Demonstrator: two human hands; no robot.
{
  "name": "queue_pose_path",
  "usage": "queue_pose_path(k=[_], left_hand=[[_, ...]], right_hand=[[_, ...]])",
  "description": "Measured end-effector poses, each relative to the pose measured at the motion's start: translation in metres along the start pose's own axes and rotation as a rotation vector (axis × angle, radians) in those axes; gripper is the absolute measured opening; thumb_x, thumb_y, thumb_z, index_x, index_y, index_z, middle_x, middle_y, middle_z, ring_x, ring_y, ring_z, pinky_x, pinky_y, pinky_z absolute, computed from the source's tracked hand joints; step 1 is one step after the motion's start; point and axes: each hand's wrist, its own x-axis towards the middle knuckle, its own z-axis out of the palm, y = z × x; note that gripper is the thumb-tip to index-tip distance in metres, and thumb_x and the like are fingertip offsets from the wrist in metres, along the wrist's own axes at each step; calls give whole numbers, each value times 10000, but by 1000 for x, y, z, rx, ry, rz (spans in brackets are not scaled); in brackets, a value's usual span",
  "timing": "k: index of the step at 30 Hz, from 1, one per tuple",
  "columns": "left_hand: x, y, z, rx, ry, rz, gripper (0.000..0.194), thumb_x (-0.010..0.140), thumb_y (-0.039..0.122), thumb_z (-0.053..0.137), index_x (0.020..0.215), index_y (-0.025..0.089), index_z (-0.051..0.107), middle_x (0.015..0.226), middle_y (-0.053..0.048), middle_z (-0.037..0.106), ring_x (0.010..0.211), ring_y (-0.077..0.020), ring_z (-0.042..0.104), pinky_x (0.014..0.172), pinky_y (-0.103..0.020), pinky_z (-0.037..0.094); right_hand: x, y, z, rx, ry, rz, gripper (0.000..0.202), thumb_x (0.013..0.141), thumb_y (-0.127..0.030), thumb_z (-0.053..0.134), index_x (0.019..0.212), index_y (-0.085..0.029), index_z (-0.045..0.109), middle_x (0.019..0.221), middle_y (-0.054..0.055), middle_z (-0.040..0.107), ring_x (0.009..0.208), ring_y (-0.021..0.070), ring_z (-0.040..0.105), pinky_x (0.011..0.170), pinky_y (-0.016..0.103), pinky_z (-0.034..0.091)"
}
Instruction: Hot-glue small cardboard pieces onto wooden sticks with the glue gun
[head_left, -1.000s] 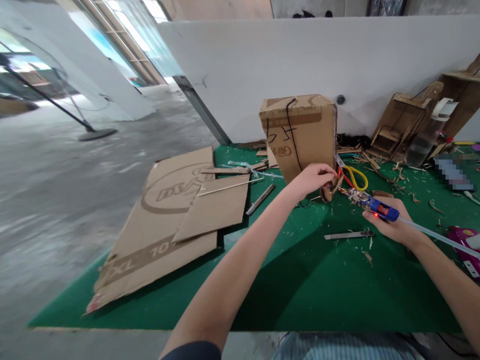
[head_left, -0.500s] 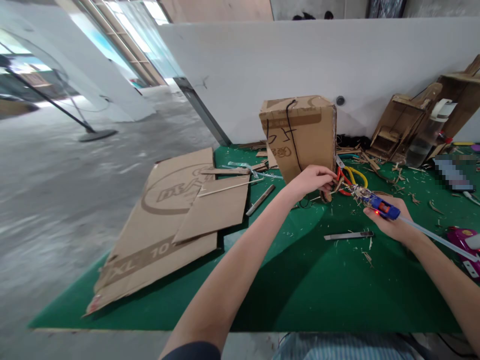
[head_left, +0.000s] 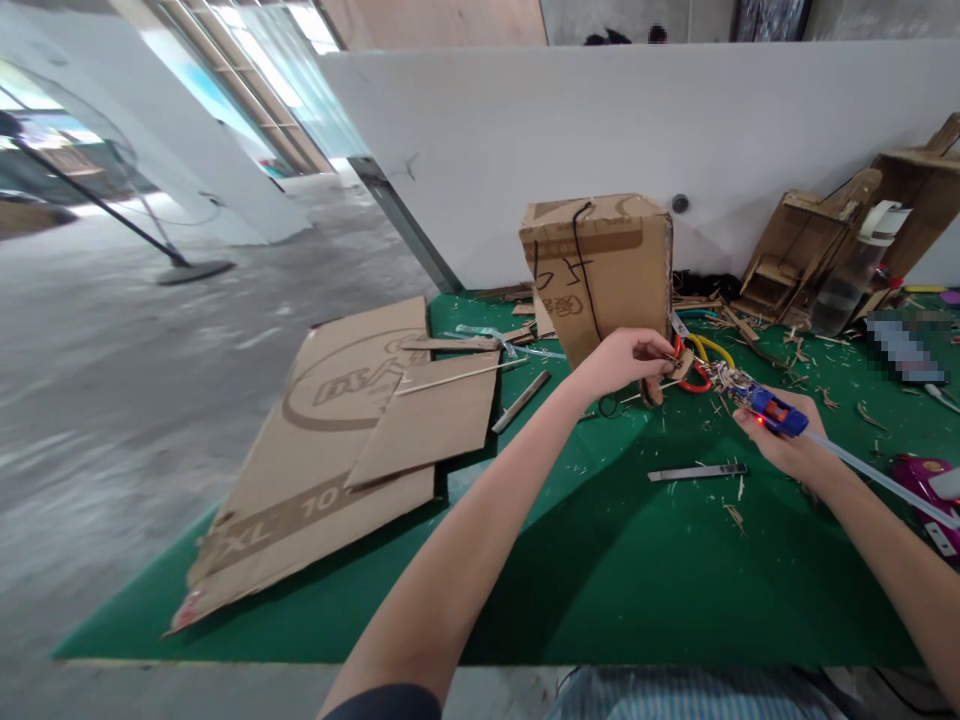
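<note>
glue gun (head_left: pixel 778 412), grasped in my right hand (head_left: pixel 796 440), has edged away from the small cardboard piece (head_left: pixel 682 365) my left hand (head_left: pixel 628 358) pinches (from here i see it near the cardboard box (head_left: pixel 607 265)).

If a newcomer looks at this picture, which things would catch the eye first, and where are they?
Probably the tall brown cardboard box with black markings, standing on the green table before the white panel. Next, the blue glue gun with a glowing red light, in the right hand, right of the box. Then the large flat brown cardboard sheet on the table's left.
</note>
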Motion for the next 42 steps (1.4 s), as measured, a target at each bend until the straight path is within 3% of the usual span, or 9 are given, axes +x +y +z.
queue_pose_path(k=[6,11,42], left_hand=[[-1,-4,-1,94,11,71,110,804,184,663,908,148,671,848,-48,740,751,-146,716,711,-256,555],[-1,-3,0,89,4,53,101,815,165,647,912,145,667,832,-49,741,696,-141,717,678,-252,556],[-1,-1,-3,163,40,47,99,806,158,654,898,149,690,863,-53,747,792,-151,711,722,-250,543]], right_hand=[[0,1,0,8,4,6,356,854,-424,593,606,-223,435,561,-14,487,497,127,465,492,268,345],[0,1,0,-4,4,10,366,850,-428,591,597,-225,423,552,-14,479,497,130,459,493,271,344],[0,3,1,-20,-4,8,393,859,-423,598,592,-228,384,557,-24,451,505,129,443,503,278,326]])
